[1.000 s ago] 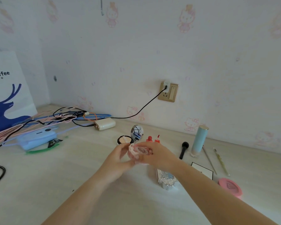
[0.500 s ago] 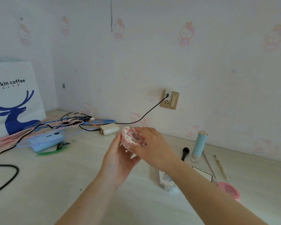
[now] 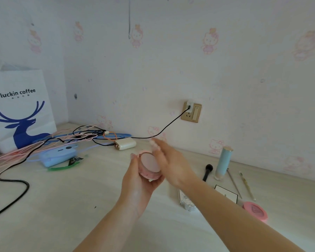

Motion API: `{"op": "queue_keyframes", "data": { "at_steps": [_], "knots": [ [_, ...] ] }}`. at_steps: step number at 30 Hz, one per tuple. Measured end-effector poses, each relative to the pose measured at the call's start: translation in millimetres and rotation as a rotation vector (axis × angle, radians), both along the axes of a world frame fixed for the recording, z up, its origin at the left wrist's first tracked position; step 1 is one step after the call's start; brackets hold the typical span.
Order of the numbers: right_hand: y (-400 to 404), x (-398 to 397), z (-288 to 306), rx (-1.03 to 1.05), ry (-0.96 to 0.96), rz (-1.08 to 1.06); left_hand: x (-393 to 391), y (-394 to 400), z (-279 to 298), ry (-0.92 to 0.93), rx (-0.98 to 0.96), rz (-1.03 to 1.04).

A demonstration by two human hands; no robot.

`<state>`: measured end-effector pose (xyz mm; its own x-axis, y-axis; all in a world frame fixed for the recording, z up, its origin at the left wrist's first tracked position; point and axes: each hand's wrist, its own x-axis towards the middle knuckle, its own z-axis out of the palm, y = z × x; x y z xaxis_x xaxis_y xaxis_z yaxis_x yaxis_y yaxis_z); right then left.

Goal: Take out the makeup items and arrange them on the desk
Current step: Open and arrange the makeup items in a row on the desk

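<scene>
A round pink compact (image 3: pixel 150 167) is held above the desk (image 3: pixel 65 193) by the left hand (image 3: pixel 137 182), whose fingers are curled up around its left rim and underside, so that its flat pale face is tilted toward the camera. The right hand (image 3: pixel 168 160) is seen just beside the compact at 3 o'clock, its fingers extended and relaxed toward 11 o'clock; it is blurred, and whether it touches the compact's edge cannot be told. On the desk at 4 o'clock from the hands, a glittery silver item (image 3: pixel 186 203) is partly hidden by the right forearm, as is a white card (image 3: pixel 227 194) with a black border. Farther toward 3 o'clock a pale blue tube (image 3: pixel 223 162) is stood upright, with a black brush (image 3: pixel 207 171) beside it and two thin sticks (image 3: pixel 241 184) laid nearby. A pink round case (image 3: pixel 255 210) is seen at 4 o'clock.
</scene>
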<state>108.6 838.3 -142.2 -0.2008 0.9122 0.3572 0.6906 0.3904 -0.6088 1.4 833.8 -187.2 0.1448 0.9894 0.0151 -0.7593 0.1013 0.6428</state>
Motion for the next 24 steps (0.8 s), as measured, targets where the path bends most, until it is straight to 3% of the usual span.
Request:
{"op": "queue_keyframes", "data": {
  "at_steps": [5,8,11,13,16,18,24],
  "knots": [
    [11.2,2.7,8.9,-0.226,0.299,-0.037,-18.0,5.0,-5.6,-0.029,-0.084,0.005],
    [23.6,1.1,0.1,-0.463,0.596,-0.118,-29.0,8.9,-6.8,0.086,-0.108,0.027],
    [37.3,-4.5,-12.5,-0.571,0.752,-0.188,-44.4,17.6,-13.3,0.245,-0.142,0.103],
    [44.9,-6.4,-20.1,-0.607,0.810,-0.226,-51.3,20.1,-17.2,0.423,-0.110,0.129],
    [51.1,-12.6,-27.3,-0.640,0.839,-0.242,-60.2,25.1,-31.2,0.968,0.112,0.163],
    [56.1,-15.2,-33.1,-0.655,0.837,-0.258,-64.1,31.1,-43.5,1.213,0.209,0.155],
    [64.8,-21.8,-51.8,-0.695,0.818,-0.280,-74.0,52.3,-62.8,1.555,0.287,0.215]
  ]
}}
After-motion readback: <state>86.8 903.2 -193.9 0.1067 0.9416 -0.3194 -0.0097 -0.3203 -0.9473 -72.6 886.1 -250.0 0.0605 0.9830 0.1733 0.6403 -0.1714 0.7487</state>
